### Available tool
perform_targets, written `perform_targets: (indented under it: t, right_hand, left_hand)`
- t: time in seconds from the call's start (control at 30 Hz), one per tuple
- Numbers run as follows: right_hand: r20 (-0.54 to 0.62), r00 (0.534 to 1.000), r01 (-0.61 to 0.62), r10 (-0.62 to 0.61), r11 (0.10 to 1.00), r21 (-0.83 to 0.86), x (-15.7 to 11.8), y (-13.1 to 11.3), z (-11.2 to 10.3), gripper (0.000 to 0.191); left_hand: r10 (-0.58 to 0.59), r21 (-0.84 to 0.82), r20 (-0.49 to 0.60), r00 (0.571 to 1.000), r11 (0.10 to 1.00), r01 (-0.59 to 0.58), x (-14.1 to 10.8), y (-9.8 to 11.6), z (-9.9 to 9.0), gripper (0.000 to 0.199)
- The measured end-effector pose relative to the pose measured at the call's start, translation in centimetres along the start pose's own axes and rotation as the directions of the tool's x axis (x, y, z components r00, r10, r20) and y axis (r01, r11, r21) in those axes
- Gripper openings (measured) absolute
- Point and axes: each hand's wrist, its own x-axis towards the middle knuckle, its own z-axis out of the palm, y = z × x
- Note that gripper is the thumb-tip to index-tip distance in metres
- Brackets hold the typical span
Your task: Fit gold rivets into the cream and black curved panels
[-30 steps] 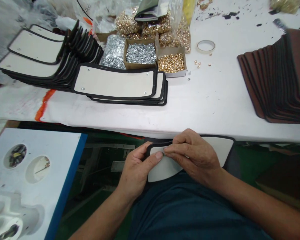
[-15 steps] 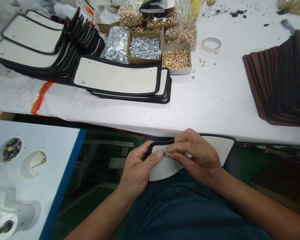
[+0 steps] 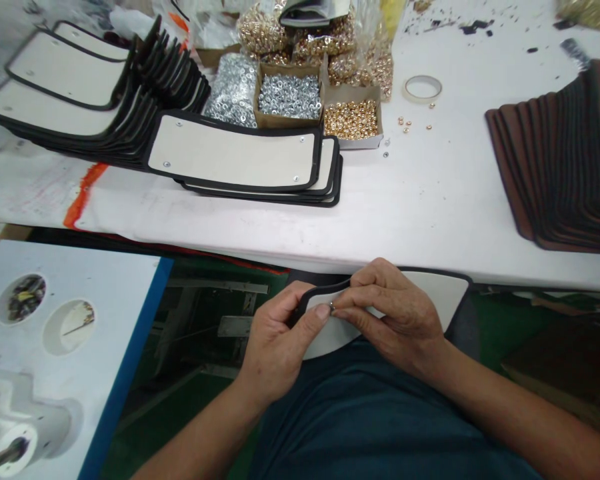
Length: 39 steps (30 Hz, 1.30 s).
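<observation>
On my lap, against the table's front edge, lies a curved panel with a cream face and black border. My left hand is closed around its left end, the thumb pressing on the cream face. Close beside that thumb, my right hand pinches a small silver metal fitting between thumb and fingers. The two hands almost meet over the fitting, and the fingertips cover most of it. The right hand hides the middle of the panel.
Finished-looking cream panels lie stacked at left, with metal fittings at their corners. Behind are a box of silver washers and a box of gold eyelets. A tape roll and brown panels are rightward. A machine stands lower left.
My left hand has shifted slightly, bending the panel's left end up more, and its thumb has moved right against the fitting. The right hand has barely moved.
</observation>
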Motion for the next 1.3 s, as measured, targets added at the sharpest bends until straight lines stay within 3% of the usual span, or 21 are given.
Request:
perform_targets:
  t: [0.2, 0.27, 0.37, 0.47, 0.67, 0.83, 0.9, 0.97, 1.03, 1.07, 1.13, 1.2, 1.23, 1.3]
  right_hand:
    - [-0.071, 0.997, -0.037, 0.041, 0.998, 0.051, -0.2, -0.1, 0.3, 0.012]
    - [-0.112, 0.992, -0.056, 0.063, 0.997, 0.060, -0.2, -0.1, 0.3, 0.023]
    - [-0.045, 0.999, -0.019, 0.021, 0.999, 0.028, -0.2, 0.0, 0.2, 0.039]
    - [-0.004, 0.998, 0.067, -0.067, 0.998, -0.005, -0.1, -0.1, 0.1, 0.028]
    - [-0.033, 0.994, 0.102, -0.104, 0.993, -0.063, -0.2, -0.6, -0.2, 0.008]
    - [0.041, 0.986, 0.168, -0.164, 0.975, -0.146, 0.1, -1.2, -0.5, 0.007]
    - [0.060, 0.985, 0.170, -0.162, 0.972, -0.160, 0.6, -1.2, -0.5, 0.007]
    - [0.060, 0.987, 0.155, -0.146, 0.972, -0.179, 1.3, -0.8, -0.9, 0.017]
    - [0.056, 0.992, 0.121, -0.111, 0.965, -0.233, 2.0, 0.1, -2.0, 0.035]
    - [0.053, 0.995, 0.091, -0.080, 0.957, -0.277, 2.2, 0.8, -2.8, 0.042]
    - [0.042, 0.999, 0.006, 0.009, 0.933, -0.359, 2.2, 2.2, -4.8, 0.043]
    - [0.015, 0.991, -0.113, 0.129, 0.911, -0.397, 2.0, 3.7, -7.0, 0.036]
    - [0.014, 0.982, -0.166, 0.186, 0.906, -0.390, 2.0, 4.3, -8.0, 0.032]
    - [0.078, 0.963, -0.216, 0.258, 0.911, -0.352, 2.3, 5.1, -9.6, 0.020]
  left_hand:
    - [0.147, 0.193, 0.004, 0.989, 0.970, -0.145, -0.2, 0.6, 0.1, 0.010]
    - [0.203, 0.256, 0.019, 0.979, 0.946, -0.201, -0.4, 0.6, 0.1, 0.009]
    - [0.333, 0.354, 0.035, 0.942, 0.878, -0.323, -0.7, 0.5, 0.0, 0.012]
    - [0.463, 0.441, 0.072, 0.883, 0.780, -0.445, -0.9, 0.4, 0.0, 0.020]
    - [0.645, 0.539, 0.132, 0.753, 0.590, -0.601, -1.4, 0.2, -0.1, 0.037]
    - [0.670, 0.585, 0.132, 0.731, 0.542, -0.603, -1.7, 0.2, -0.3, 0.033]
    - [0.640, 0.545, 0.087, 0.764, 0.611, -0.574, -1.8, 0.2, -0.4, 0.029]
    - [0.553, 0.485, 0.001, 0.833, 0.728, -0.484, -1.9, 0.3, -0.8, 0.019]
    - [0.400, 0.386, -0.162, 0.902, 0.867, -0.315, -1.8, 0.4, -1.5, 0.007]
    - [0.283, 0.289, -0.274, 0.919, 0.936, -0.202, -1.8, 0.5, -1.9, 0.014]
    - [0.003, 0.013, -0.448, 0.894, 1.000, 0.003, -1.5, 0.5, -2.8, 0.037]
    - [-0.224, -0.212, -0.486, 0.845, 0.968, 0.135, -1.1, 0.3, -3.6, 0.054]
    - [-0.277, -0.258, -0.475, 0.835, 0.951, 0.169, -0.8, 0.1, -4.0, 0.059]
    - [-0.267, -0.195, -0.451, 0.852, 0.961, 0.197, -0.1, -0.4, -4.8, 0.062]
